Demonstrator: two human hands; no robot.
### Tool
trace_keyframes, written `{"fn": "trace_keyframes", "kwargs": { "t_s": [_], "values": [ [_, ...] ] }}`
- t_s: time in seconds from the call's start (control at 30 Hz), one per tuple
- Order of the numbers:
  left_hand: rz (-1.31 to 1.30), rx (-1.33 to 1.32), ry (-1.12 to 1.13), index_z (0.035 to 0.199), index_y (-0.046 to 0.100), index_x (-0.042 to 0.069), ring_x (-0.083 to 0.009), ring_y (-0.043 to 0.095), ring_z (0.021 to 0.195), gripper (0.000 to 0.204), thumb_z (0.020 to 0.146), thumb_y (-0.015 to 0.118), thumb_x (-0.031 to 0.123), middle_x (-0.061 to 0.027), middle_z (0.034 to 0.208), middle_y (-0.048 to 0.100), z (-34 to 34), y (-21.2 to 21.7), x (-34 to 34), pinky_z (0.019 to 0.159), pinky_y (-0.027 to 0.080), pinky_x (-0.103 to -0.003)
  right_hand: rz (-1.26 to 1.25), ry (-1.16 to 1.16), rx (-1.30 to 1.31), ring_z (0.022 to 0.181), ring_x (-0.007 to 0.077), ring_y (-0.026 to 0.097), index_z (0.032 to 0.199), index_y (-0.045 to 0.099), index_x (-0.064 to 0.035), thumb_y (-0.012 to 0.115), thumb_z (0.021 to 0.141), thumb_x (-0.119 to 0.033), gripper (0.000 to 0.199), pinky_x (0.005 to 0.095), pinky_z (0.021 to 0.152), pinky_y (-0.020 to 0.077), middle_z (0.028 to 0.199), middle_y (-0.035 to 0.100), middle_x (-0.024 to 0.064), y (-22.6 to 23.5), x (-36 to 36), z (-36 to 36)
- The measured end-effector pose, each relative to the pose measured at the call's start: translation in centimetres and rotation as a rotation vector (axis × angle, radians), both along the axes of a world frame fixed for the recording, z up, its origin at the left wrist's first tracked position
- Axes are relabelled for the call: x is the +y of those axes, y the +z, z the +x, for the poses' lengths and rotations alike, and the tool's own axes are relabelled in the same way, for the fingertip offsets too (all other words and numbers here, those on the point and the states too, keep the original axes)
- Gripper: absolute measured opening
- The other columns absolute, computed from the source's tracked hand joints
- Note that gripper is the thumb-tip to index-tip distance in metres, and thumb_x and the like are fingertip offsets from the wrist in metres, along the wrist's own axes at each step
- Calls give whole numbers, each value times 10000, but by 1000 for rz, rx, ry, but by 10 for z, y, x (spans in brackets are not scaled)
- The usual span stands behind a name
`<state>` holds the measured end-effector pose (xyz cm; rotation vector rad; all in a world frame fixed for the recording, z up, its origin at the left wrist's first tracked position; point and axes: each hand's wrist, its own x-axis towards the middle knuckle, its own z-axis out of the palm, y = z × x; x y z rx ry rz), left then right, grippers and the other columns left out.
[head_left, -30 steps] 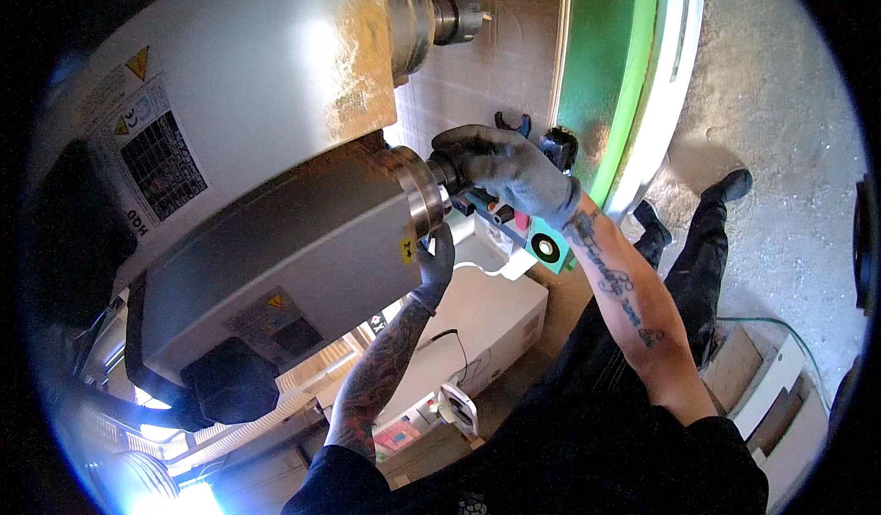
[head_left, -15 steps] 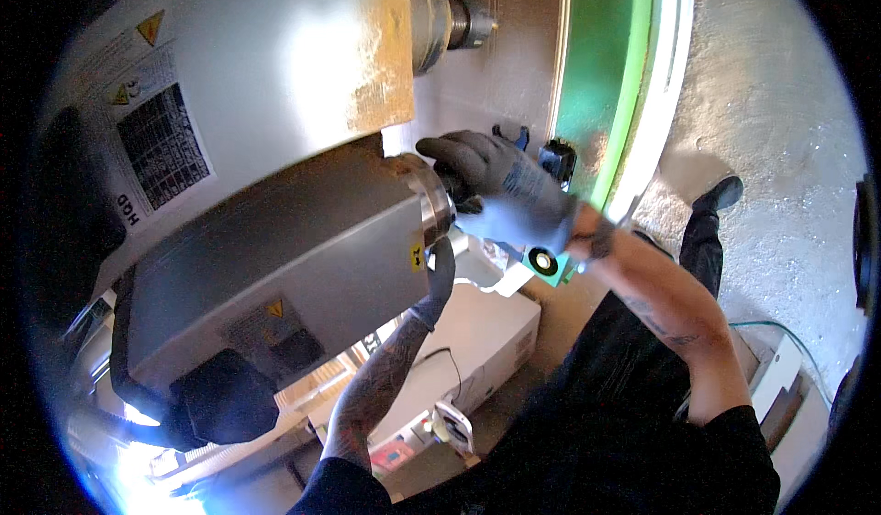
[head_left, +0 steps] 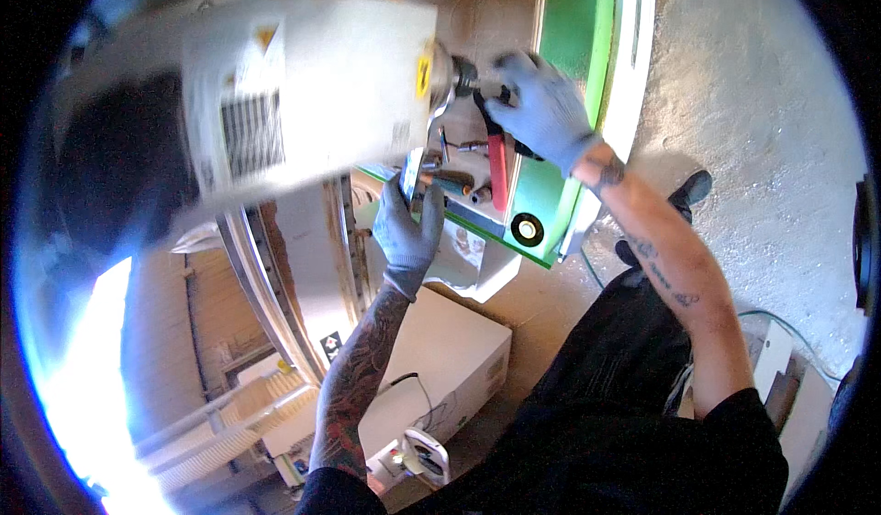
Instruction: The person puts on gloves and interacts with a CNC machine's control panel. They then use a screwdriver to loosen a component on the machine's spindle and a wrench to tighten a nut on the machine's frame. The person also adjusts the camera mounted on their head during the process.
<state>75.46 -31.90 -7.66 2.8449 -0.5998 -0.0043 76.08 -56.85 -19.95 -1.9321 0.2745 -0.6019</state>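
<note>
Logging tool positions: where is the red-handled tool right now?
In the head view, upper centre: the red-handled tool hangs below the right hand, beside the green panel.

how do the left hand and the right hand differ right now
The left hand sits low, under the grey machine head, pressed against its underside. The right hand is higher, at the spindle nose, gripping a red-handled wrench; what the left holds is unclear. Both wear grey gloves.
</note>
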Motion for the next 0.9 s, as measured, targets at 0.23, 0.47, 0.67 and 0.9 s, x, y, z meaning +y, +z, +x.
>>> {"fn": "trace_keyframes", "kwargs": {
  "t_s": [0.23,0.47,0.67,0.9],
  "values": [
    [-68,60,62,1117,581,16,-343,669,806,412,908,725,341,-160,910,657,-35,8,-21,750,521,-446,-341,597,518,798,353,737,1509,359,33,695,875,-474,879,493,664,570,962,744,213,-41,122,-73],
    [-21,-49,10,1075,564,22,-350,665,794,420,932,685,397,-171,870,651,-37,4,-20,746,511,-449,-429,445,537,743,354,739,1587,232,-28,667,877,-357,896,514,657,555,928,749,183,-51,143,-63],
    [5,-106,16,1050,559,19,-386,653,782,440,921,695,416,-194,860,642,-34,-4,-4,730,493,-476,-220,384,653,863,365,744,1366,541,-17,609,930,-402,586,480,709,582,950,756,191,-15,119,-79],
    [-38,2,-66,1136,532,15,-412,636,821,419,959,646,376,-181,909,612,-36,9,-7,734,495,-488,678,290,374,747,293,706,878,713,13,699,910,-383,398,411,695,535,813,722,197,-15,98,-65]
  ]
}}
